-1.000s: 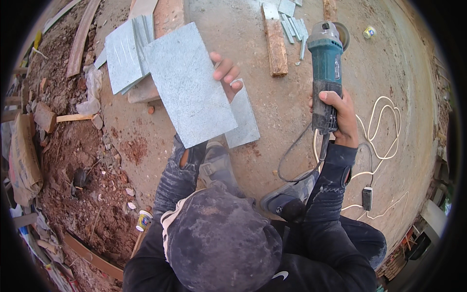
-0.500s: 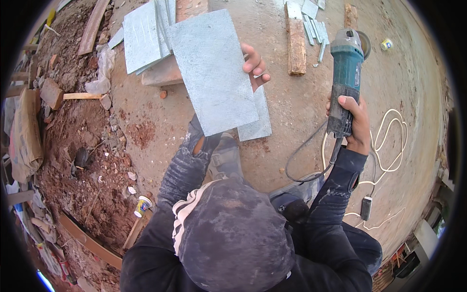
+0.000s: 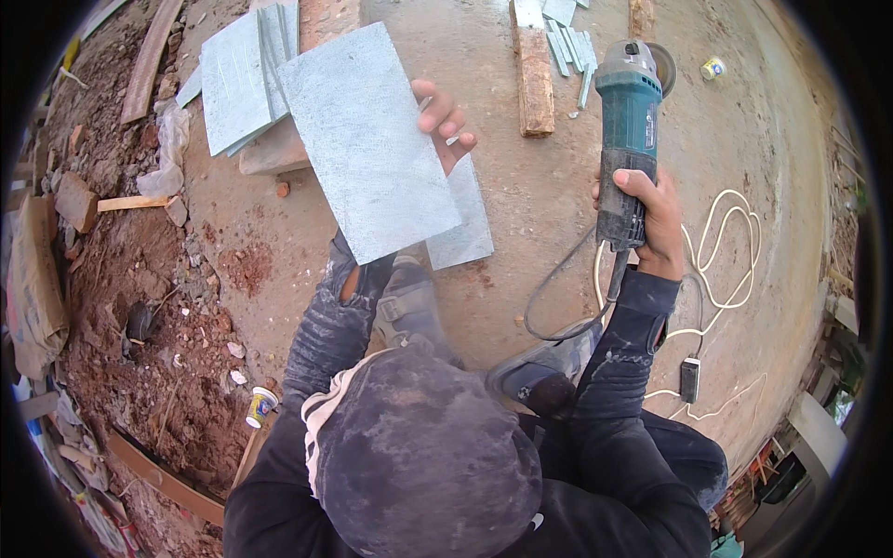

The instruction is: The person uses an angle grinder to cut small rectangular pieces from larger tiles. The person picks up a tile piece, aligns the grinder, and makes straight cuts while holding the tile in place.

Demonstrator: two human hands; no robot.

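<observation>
A rectangular grey-green stone tile [image 3: 367, 139] lies tilted across my left hand [image 3: 441, 119], which supports it from beneath; the fingers curl past its right edge, while the palm is hidden. In my right hand [image 3: 659, 219] is a teal and black angle grinder [image 3: 629, 116], gripped by its dark rear body with the thumb on top. Its disc [image 3: 662, 70] points away from me at the far end. Partly under the held tile, a second tile [image 3: 473, 223] rests near my shoe. At the far left, a stack of similar tiles [image 3: 237, 84] leans on a pinkish block [image 3: 276, 156].
A wooden block [image 3: 536, 88] and narrow tile offcuts [image 3: 572, 48] lie ahead. The grinder's dark cable loops beside my right leg, near a white extension cord [image 3: 707, 251]. Reddish soil and rubble [image 3: 167, 344] border the concrete on the left. Small cups lie on both sides.
The whole scene has shifted slightly left in the picture. Both hands keep the same hold on the tile and the angle grinder.
</observation>
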